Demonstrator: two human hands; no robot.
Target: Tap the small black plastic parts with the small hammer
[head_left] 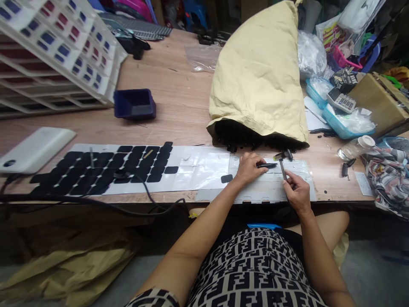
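My left hand [250, 169] rests at the table's front edge, its thumb and fingers closed on one end of a small, narrow black piece [268, 165]. My right hand [297, 190] is closed around a thin flat tool with a grey metal blade [283, 169], which points away from me; its exact kind is unclear. The blade stands just right of the black piece's tip. Beneath both hands lies a clear sheet [265, 187] over the tabletop. More small black pieces [288, 154] lie beyond the blade, by the dark mouth of a big tan paper sack [258, 76].
Left of my hands, rows of flat black rounded pieces [137, 160] cover a white sheet [198, 170], with a cable [143, 187] across them. Further off are a dark blue tray [136, 104], a white plastic basket [73, 47] and a white device [38, 149]. A bottle [356, 147] stands right.
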